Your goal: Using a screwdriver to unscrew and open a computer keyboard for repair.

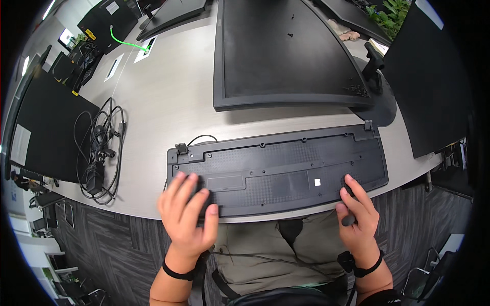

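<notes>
A black keyboard [286, 176] lies upside down along the desk's front edge, its two small feet flipped up at the far corners. Screw holes dot its underside, and a small white square sits right of the middle. Over its near left end is my left hand [186, 214], fingers spread and holding nothing. My right hand [359, 217], at the near right end, is closed around a dark tool [348, 220] that looks like a screwdriver. Only its rounded handle end shows clearly; its tip is hidden or too dark to make out.
Beyond the keyboard a black monitor [280, 56] lies flat, with small dark screws [359, 91] on it. A monitor stand [376, 61] is at the right. Coiled black cables [102, 153] lie at the left beside a dark panel [51, 127]. A green cable [125, 43] enters a desk socket.
</notes>
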`<move>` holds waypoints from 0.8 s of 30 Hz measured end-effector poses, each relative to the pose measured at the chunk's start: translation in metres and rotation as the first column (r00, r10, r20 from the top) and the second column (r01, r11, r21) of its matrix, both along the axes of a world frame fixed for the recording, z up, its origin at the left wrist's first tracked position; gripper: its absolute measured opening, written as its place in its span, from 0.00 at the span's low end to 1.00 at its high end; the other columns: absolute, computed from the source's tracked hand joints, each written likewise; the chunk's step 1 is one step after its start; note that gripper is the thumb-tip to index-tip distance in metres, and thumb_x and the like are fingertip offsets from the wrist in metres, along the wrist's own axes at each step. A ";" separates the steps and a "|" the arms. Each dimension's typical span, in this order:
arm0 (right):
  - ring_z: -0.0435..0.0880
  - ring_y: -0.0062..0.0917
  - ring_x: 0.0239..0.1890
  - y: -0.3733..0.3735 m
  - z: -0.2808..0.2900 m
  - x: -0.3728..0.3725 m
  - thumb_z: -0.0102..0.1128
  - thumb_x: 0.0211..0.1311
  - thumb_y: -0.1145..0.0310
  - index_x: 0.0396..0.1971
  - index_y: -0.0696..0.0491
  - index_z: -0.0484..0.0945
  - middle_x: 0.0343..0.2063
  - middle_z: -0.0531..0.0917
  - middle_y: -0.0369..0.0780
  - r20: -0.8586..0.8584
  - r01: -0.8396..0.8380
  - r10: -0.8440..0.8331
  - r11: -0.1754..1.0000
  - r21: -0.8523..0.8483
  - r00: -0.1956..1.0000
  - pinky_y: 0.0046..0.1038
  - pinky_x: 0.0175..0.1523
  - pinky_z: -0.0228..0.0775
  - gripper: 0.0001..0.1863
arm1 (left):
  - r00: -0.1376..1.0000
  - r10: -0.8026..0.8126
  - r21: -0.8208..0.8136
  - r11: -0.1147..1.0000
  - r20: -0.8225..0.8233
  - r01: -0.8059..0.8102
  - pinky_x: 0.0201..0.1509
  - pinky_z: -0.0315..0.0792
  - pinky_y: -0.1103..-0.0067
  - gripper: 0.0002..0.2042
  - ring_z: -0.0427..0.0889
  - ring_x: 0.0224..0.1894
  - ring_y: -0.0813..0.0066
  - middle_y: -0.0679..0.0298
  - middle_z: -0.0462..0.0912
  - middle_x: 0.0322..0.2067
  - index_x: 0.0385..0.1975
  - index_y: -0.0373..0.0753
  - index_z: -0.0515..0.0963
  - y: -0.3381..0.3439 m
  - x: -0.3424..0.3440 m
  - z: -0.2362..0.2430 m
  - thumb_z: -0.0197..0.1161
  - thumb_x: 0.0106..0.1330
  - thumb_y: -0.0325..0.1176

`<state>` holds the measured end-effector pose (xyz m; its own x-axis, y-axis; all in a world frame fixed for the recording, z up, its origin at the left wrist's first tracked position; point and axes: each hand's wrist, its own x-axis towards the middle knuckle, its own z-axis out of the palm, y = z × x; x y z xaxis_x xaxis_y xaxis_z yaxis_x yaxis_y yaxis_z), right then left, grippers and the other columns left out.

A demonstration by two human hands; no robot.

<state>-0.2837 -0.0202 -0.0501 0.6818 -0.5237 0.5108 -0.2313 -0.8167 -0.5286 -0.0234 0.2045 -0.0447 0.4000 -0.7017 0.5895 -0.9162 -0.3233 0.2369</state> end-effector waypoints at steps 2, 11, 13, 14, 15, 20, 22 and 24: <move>0.89 0.47 0.52 0.001 -0.003 -0.001 0.73 0.56 0.81 0.45 0.63 0.84 0.55 0.84 0.56 0.000 0.014 -0.014 0.998 0.064 1.000 0.34 0.55 0.84 0.15 | 0.997 0.011 -0.005 1.000 0.077 -0.011 0.58 0.68 0.65 0.12 0.82 0.60 0.47 0.47 0.86 0.53 0.40 0.33 0.84 -0.003 -0.002 -0.009 0.64 0.60 0.32; 0.90 0.46 0.51 -0.002 -0.009 -0.005 0.78 0.53 0.80 0.43 0.60 0.85 0.55 0.84 0.58 0.008 0.008 -0.009 0.987 0.159 1.000 0.31 0.54 0.84 0.17 | 0.994 0.077 0.010 0.997 0.074 -0.078 0.57 0.69 0.66 0.11 0.83 0.58 0.44 0.46 0.87 0.51 0.39 0.33 0.84 -0.002 -0.007 -0.017 0.58 0.63 0.31; 0.90 0.46 0.51 -0.003 -0.008 -0.005 0.79 0.53 0.79 0.43 0.59 0.85 0.55 0.84 0.58 0.002 0.006 -0.006 0.986 0.164 1.000 0.31 0.55 0.84 0.17 | 0.997 0.065 0.038 0.997 0.051 -0.067 0.59 0.68 0.65 0.12 0.83 0.59 0.44 0.45 0.86 0.53 0.41 0.34 0.83 0.000 -0.007 -0.016 0.58 0.63 0.31; 0.89 0.46 0.52 -0.003 -0.008 -0.005 0.78 0.53 0.79 0.44 0.59 0.85 0.55 0.84 0.58 -0.004 0.005 -0.005 0.988 0.157 1.000 0.32 0.55 0.84 0.17 | 0.997 0.065 0.043 0.997 0.045 -0.067 0.59 0.68 0.65 0.12 0.82 0.60 0.44 0.45 0.86 0.54 0.42 0.34 0.83 0.001 -0.007 -0.016 0.58 0.63 0.31; 0.89 0.46 0.52 -0.003 -0.008 -0.005 0.78 0.54 0.78 0.44 0.59 0.85 0.55 0.84 0.58 -0.006 0.003 -0.002 0.989 0.148 1.000 0.32 0.55 0.84 0.17 | 0.997 0.060 0.050 0.997 0.040 -0.062 0.60 0.68 0.65 0.13 0.82 0.60 0.44 0.45 0.86 0.54 0.43 0.34 0.83 0.001 -0.007 -0.016 0.58 0.63 0.30; 0.89 0.46 0.53 -0.003 -0.007 -0.005 0.80 0.53 0.77 0.45 0.57 0.85 0.56 0.83 0.57 -0.021 0.007 -0.003 0.987 0.160 1.000 0.33 0.57 0.84 0.19 | 0.998 0.063 0.082 0.995 0.028 -0.065 0.61 0.67 0.64 0.15 0.80 0.62 0.44 0.44 0.84 0.56 0.48 0.35 0.82 0.005 -0.007 -0.017 0.59 0.66 0.36; 0.89 0.46 0.53 -0.003 -0.007 -0.005 0.80 0.53 0.76 0.46 0.57 0.84 0.56 0.83 0.57 -0.013 -0.004 0.006 0.985 0.173 1.000 0.34 0.57 0.84 0.20 | 0.999 0.021 0.101 0.995 0.025 -0.024 0.62 0.67 0.63 0.21 0.80 0.63 0.43 0.44 0.84 0.57 0.51 0.36 0.81 0.008 -0.007 -0.015 0.61 0.68 0.45; 0.89 0.46 0.53 -0.003 -0.008 -0.005 0.81 0.52 0.76 0.48 0.56 0.84 0.57 0.83 0.56 0.000 -0.018 0.019 0.980 0.197 1.000 0.34 0.57 0.84 0.22 | 0.999 -0.002 0.135 0.991 0.049 -0.004 0.63 0.66 0.63 0.27 0.79 0.63 0.43 0.43 0.83 0.57 0.55 0.36 0.80 0.011 -0.006 -0.015 0.63 0.67 0.54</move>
<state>-0.2889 -0.0236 -0.0584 0.6932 -0.6012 0.3976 -0.2184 -0.7009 -0.6790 -0.0299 0.2152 -0.0596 0.3737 -0.7758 0.5084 -0.9253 -0.3502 0.1458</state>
